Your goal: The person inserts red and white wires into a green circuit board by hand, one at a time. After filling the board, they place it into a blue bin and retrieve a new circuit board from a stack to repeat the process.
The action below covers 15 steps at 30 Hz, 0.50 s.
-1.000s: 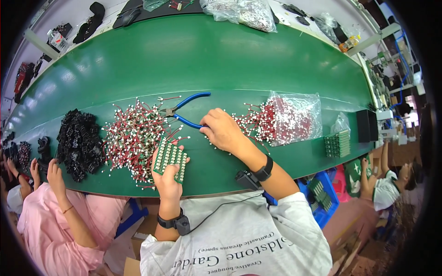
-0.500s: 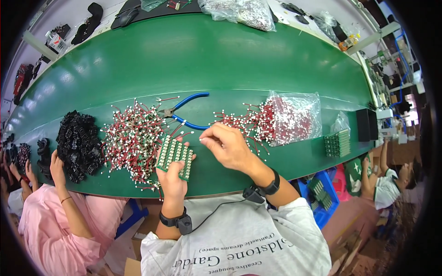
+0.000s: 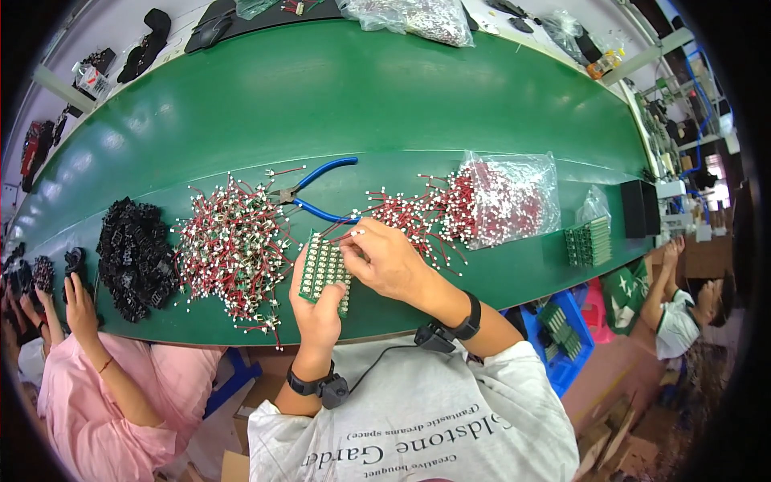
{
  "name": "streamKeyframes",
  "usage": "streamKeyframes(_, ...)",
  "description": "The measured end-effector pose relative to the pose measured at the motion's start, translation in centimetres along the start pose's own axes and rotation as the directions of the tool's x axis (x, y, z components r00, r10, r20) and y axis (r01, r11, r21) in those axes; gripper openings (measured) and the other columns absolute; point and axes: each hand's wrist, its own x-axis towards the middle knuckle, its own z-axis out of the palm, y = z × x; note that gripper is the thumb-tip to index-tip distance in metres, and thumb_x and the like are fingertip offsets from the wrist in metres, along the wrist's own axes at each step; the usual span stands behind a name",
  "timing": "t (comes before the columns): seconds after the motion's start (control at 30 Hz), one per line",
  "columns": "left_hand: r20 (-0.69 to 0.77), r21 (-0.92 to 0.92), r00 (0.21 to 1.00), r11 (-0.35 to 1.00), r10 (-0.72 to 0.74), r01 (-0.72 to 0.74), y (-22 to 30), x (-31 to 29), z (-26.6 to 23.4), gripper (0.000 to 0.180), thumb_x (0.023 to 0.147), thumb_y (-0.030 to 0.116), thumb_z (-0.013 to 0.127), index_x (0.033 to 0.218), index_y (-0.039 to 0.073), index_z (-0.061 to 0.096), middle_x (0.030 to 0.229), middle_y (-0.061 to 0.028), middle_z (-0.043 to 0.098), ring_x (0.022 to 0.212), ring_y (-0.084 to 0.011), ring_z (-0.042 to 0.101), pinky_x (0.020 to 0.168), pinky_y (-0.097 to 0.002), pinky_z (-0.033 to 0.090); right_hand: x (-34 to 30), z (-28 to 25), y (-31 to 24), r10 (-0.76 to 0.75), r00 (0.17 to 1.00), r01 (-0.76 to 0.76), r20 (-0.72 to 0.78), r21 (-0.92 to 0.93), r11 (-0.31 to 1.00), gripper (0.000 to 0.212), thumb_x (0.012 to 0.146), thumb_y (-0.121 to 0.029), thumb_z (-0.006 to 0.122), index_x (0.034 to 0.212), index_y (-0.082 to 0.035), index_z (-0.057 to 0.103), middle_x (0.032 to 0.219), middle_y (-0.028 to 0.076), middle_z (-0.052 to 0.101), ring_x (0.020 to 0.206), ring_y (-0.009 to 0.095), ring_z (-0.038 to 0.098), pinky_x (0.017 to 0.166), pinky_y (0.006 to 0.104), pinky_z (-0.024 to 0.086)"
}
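The left hand [image 3: 317, 321] grips a green panel [image 3: 324, 269] near the front edge of the desk [image 3: 385, 88], its thumb pressed over the lower part of the face and its other fingers mostly hidden behind. The panel is tilted, its face turned up, with rows of small pale parts across it. The right hand [image 3: 389, 261] is at the panel's upper right, thumb and index finger closed together on what looks like a thin red wire [image 3: 342, 237] with a white end; the wire runs toward the panel's top edge, and whether it touches the panel is too small to tell. Blue-handled pliers [image 3: 287, 195] lie beyond the panel, handles spread, the nearer handle ending just beside the right hand. Left of the panel is a large wire pile [image 3: 233, 241], red with white ends, and farther left a heap of black parts [image 3: 132, 257]. To the right, loose wires [image 3: 401, 215] spread up to a clear bag [image 3: 518, 201] with more of them inside. Farther right stand a stack of green boards [image 3: 589, 243] and, just beside it, a black box [image 3: 640, 209]. Below the desk's edge on the right, a blue crate [image 3: 577, 371] holds more boards. At the left, a co-worker's hand [image 3: 80, 309] is near the black parts.
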Motion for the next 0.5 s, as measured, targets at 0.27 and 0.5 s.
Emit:
streamKeyframes(0.27, 0.024, 0.181, 0.996, 0.98, 0.083, -0.086, 0.04, 0.01, -0.03, 0.062, 0.072, -0.006, 0.052, 0.134, -0.009, 0.046, 0.109, -0.0058, 0.053, 0.085, -0.0086, 0.054, 0.069, -0.0218, 0.047, 0.11, -0.04, -0.38, -0.05, 0.998, 0.057, 0.043, -0.172, 0.983, 0.013, 0.075, 0.0, 0.068, 0.085, 0.001, 0.061, 0.08, 0.013, 0.059, 0.071, 0.031, 0.063, 0.061, 0.0376, 0.053)
streamKeyframes(0.5, 0.071, 0.27, 0.984, 0.946, 0.166, -0.179, 0.03, 0.01, -0.35, 0.059, 0.07, -0.005, 0.051, 0.128, -0.011, 0.051, 0.107, -0.0072, 0.051, 0.083, -0.0088, 0.052, 0.065, -0.0215, 0.046, -0.08, 0.16, 0.03, -0.062, 0.995, 0.071, 0.075, -0.129, 0.989, 0.011, 0.076, -0.001, 0.069, 0.085, 0.002, 0.063, 0.083, 0.014, 0.065, 0.073, 0.032, 0.064, 0.064, 0.0396, 0.054)
